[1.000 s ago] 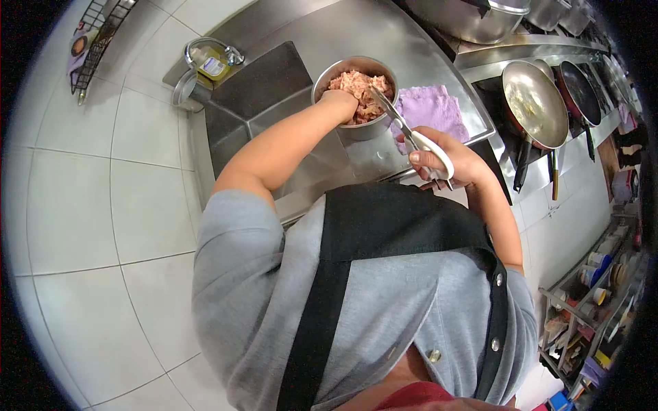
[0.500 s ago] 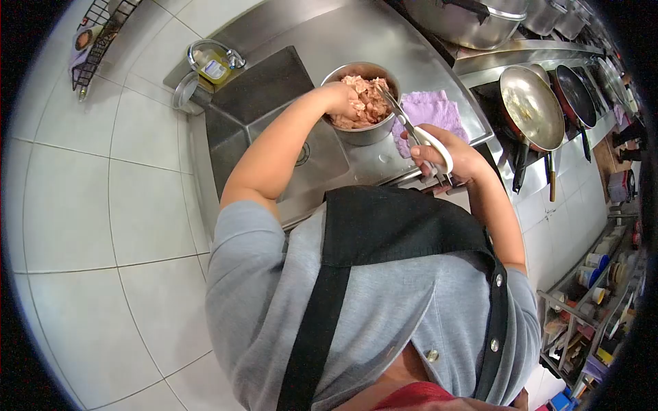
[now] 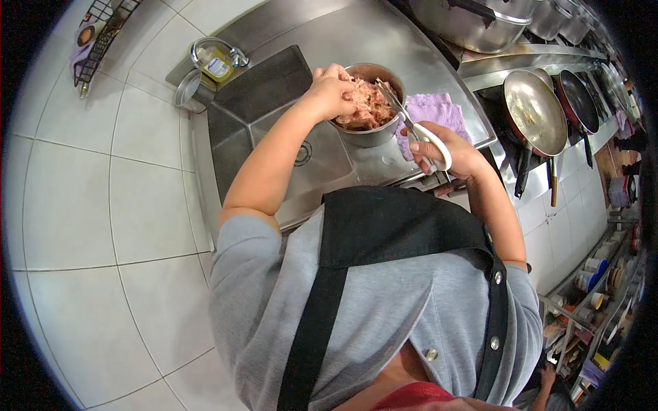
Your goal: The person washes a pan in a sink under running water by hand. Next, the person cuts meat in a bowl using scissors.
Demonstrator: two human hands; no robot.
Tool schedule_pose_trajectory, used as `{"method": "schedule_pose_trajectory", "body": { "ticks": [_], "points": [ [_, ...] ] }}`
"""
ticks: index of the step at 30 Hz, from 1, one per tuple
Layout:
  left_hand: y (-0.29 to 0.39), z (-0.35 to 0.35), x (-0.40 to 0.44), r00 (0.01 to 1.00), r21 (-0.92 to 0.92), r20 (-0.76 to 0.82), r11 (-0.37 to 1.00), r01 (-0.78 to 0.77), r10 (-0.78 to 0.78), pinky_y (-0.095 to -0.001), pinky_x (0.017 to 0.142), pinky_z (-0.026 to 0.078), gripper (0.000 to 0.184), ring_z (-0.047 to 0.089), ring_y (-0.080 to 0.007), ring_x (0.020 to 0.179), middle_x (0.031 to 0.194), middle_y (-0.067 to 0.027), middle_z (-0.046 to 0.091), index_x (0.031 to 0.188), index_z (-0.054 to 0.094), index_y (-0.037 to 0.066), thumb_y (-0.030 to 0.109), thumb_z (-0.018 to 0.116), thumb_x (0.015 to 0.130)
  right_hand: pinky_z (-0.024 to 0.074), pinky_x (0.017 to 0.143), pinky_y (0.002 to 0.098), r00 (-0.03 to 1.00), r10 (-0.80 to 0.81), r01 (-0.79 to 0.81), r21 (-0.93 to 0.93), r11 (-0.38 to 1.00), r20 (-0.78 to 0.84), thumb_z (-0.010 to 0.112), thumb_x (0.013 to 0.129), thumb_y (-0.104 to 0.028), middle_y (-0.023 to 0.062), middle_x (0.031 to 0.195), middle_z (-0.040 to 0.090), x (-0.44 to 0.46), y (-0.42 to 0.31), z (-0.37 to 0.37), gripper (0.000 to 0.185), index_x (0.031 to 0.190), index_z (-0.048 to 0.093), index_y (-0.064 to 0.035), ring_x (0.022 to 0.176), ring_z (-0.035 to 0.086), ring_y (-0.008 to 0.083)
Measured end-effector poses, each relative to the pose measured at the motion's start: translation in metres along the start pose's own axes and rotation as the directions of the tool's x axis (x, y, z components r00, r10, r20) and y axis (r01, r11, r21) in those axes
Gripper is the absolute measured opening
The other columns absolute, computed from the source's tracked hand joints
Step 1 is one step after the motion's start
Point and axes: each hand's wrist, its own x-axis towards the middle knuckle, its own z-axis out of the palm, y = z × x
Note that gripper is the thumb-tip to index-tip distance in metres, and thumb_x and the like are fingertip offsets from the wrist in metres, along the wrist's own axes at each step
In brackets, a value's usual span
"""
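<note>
A steel pot (image 3: 372,140) holding pinkish raw meat (image 3: 370,108) stands on the steel counter, right of the sink basin. My left hand (image 3: 332,92) is at the pot's left rim, fingers curled round some of the meat; part of what it grips is hidden. My right hand (image 3: 445,149) is closed round the white handles of a pair of scissors (image 3: 433,142). Their metal blades slant over the pot's right rim with the tips at the meat. Behind that hand a purple cloth (image 3: 442,115) lies on the counter, beside the pot.
The sink basin (image 3: 264,89) lies left of the pot, with a tap (image 3: 238,58) and a bottle of yellow liquid (image 3: 219,67) at its far corner. Frying pans (image 3: 538,113) sit on the stove to the right. Another person's arm (image 3: 545,387) shows at lower right.
My left hand has come up out of the pot to its left rim with meat in its fingers. The scissors stay over the right rim. Another person's arm has come into view at lower right.
</note>
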Motion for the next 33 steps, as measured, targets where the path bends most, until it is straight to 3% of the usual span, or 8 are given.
{"method": "schedule_pose_trajectory", "body": {
  "ticks": [7,14,20,22,26,28,31,33],
  "points": [
    [-0.017,0.001,0.014,0.994,-0.388,0.107,0.921,0.044,-0.002,-0.0366,0.091,0.041,0.032,0.047,-0.0346,0.104,0.115,-0.0187,0.045,0.096,0.064,0.009,0.025,0.067,0.068,0.0427,0.052,0.0224,1.0,-0.018,0.017,0.07,0.997,0.007,0.064,0.084,-0.029,0.0024,0.071,0.055,0.0,-0.002,-0.002,0.044,0.116,0.051,-0.0011,0.057,0.054,0.0101],
    [-0.001,0.021,0.047,0.989,0.009,0.057,0.99,0.139,-0.14,-0.0378,0.092,0.044,0.035,0.053,-0.0322,0.104,0.112,-0.018,0.049,0.114,0.063,0.02,0.016,0.062,0.08,0.0423,0.051,0.0225,0.998,0.038,-0.036,0.033,0.999,-0.053,0.065,0.084,-0.029,0.0038,0.072,0.056,0.005,0.0,-0.004,0.043,0.114,0.052,-0.0012,0.057,0.054,0.01],
    [-0.007,0.007,0.06,0.997,0.422,0.023,0.903,-0.079,0.076,-0.0405,0.079,0.05,0.016,0.06,-0.0349,0.086,0.094,-0.0152,0.059,0.094,0.069,0.015,0.015,0.06,0.08,0.0426,0.052,0.0225,0.996,0.052,-0.053,-0.01,0.999,-0.074,0.066,0.082,-0.029,0.0043,0.072,0.057,0.002,-0.004,-0.004,0.044,0.112,0.052,0.0003,0.057,0.055,0.0105],
    [-0.004,0.003,0.061,0.98,0.347,0.192,0.931,-0.11,0.044,-0.0426,0.072,0.05,0.01,0.061,-0.0368,0.08,0.087,-0.015,0.06,0.084,0.067,0.01,0.015,0.061,0.079,0.0427,0.052,0.0226,0.996,0.056,-0.057,-0.015,0.998,-0.073,0.067,0.082,-0.029,0.0042,0.072,0.057,0.001,-0.006,-0.004,0.044,0.111,0.052,0.0005,0.057,0.055,0.0107],
    [0.007,0.001,0.056,0.988,0.189,0.153,0.982,0.004,-0.033,-0.0417,0.073,0.048,0.013,0.059,-0.0371,0.084,0.092,-0.0148,0.061,0.089,0.067,0.009,0.015,0.061,0.078,0.0427,0.052,0.0229,0.996,0.053,-0.057,-0.05,0.997,-0.07,0.065,0.083,-0.029,0.0035,0.073,0.057,0.002,-0.005,-0.003,0.042,0.111,0.052,-0.0002,0.058,0.055,0.0107],
    [-0.01,0.024,0.061,0.99,0.136,-0.019,0.981,-0.139,0.143,-0.0399,0.075,0.047,0.017,0.059,-0.0354,0.09,0.098,-0.0163,0.059,0.096,0.066,0.011,0.017,0.06,0.082,0.0428,0.052,0.023,0.997,0.052,-0.056,-0.066,0.996,-0.062,0.065,0.083,-0.029,0.0032,0.073,0.057,0.002,-0.003,-0.001,0.042,0.111,0.052,-0.0006,0.058,0.055,0.0105],
    [0.0,0.03,0.052,0.993,-0.12,-0.084,0.99,0.073,-0.083,-0.0384,0.079,0.047,0.021,0.058,-0.033,0.093,0.103,-0.018,0.056,0.103,0.066,0.014,0.015,0.057,0.084,0.043,0.053,0.0232,0.997,0.041,-0.045,-0.052,0.998,-0.063,0.064,0.083,-0.028,0.0026,0.074,0.057,0.0,-0.004,0.0,0.042,0.112,0.052,-0.0012,0.058,0.055,0.0101],
    [0.001,0.014,0.044,0.981,-0.121,-0.192,0.991,-0.059,0.035,-0.0385,0.08,0.047,0.021,0.059,-0.0325,0.093,0.105,-0.0185,0.054,0.104,0.065,0.013,0.015,0.057,0.084,0.0429,0.053,0.0226,0.997,0.031,-0.035,-0.046,0.998,-0.077,0.065,0.083,-0.028,0.0023,0.074,0.056,-0.004,-0.003,0.001,0.042,0.113,0.052,-0.0016,0.058,0.054,0.0091]
  ]
}}
